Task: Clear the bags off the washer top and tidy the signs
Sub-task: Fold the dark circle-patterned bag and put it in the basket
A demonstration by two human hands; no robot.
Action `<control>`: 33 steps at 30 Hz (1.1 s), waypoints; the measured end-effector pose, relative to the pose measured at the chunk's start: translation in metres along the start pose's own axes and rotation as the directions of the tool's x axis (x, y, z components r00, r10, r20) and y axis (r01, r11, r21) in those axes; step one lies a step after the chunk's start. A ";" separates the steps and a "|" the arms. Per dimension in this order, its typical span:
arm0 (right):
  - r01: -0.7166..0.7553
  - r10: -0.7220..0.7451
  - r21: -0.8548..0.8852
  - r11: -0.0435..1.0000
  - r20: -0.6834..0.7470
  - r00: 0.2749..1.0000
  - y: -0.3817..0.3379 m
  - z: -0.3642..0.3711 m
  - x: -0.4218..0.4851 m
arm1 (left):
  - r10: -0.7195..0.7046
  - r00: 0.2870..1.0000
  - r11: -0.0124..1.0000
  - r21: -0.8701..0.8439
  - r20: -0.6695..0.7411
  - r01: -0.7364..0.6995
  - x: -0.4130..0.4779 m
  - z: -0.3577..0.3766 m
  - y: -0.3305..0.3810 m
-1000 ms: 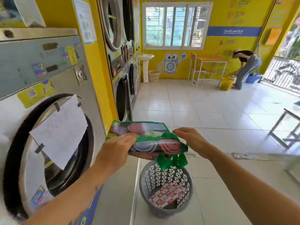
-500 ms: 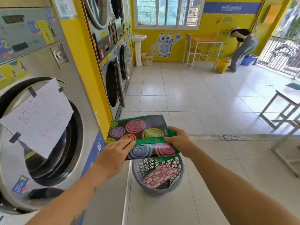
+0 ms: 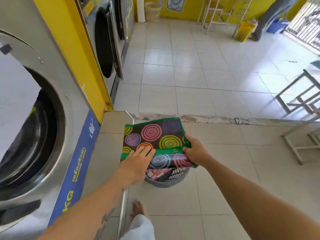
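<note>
A folded black bag with coloured circles and green trim (image 3: 152, 135) lies flat over the mouth of a grey perforated basket (image 3: 166, 181) on the floor. My left hand (image 3: 138, 161) presses on the bag's near left part, fingers spread on it. My right hand (image 3: 194, 151) grips the bag's right edge at the green trim. A red-and-white checked bag (image 3: 153, 174) shows inside the basket under it. A white paper sign (image 3: 13, 94) is taped across the big washer's door (image 3: 41, 139) at the left.
A tiled step (image 3: 112, 135) runs along the washers' base, with a raised floor edge (image 3: 225, 119) beyond the basket. More washers (image 3: 103, 44) line the left wall. Metal stool frames (image 3: 297, 99) stand at the right. A person (image 3: 271, 16) bends by a yellow bin (image 3: 243, 31).
Both hands have lowered the circle-patterned bag down onto the basket. The view has tipped downward and moved closer to the floor.
</note>
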State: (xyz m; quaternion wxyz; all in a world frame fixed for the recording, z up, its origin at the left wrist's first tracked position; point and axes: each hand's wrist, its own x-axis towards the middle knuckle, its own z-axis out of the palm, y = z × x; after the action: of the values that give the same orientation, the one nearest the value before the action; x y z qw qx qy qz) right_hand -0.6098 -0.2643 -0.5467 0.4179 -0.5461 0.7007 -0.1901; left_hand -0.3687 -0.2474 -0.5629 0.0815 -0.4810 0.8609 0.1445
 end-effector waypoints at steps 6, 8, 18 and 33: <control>-0.202 0.206 -0.085 0.976 0.034 0.978 0.032 0.021 0.071 | 0.040 0.990 0.993 -0.114 0.134 -0.024 0.058 0.036 -0.027; -0.249 0.257 -0.111 0.962 0.069 0.964 0.042 0.023 0.093 | 0.050 0.985 0.992 -0.124 0.167 -0.029 0.076 0.042 -0.032; -0.242 0.321 -0.301 0.923 0.251 0.913 0.129 0.038 0.215 | -0.105 0.955 0.968 -0.191 0.277 0.162 0.164 0.149 -0.015; -0.090 0.328 -0.500 0.861 0.412 0.850 0.271 0.121 0.344 | -0.277 0.915 0.864 -0.341 0.293 0.371 0.244 0.323 -0.010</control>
State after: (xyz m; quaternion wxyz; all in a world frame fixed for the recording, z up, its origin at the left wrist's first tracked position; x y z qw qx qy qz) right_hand -0.6967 -0.4697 -0.9429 0.4557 -0.5772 0.6551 0.1732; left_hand -0.4875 -0.3434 -0.9381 0.1083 -0.6055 0.7053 0.3524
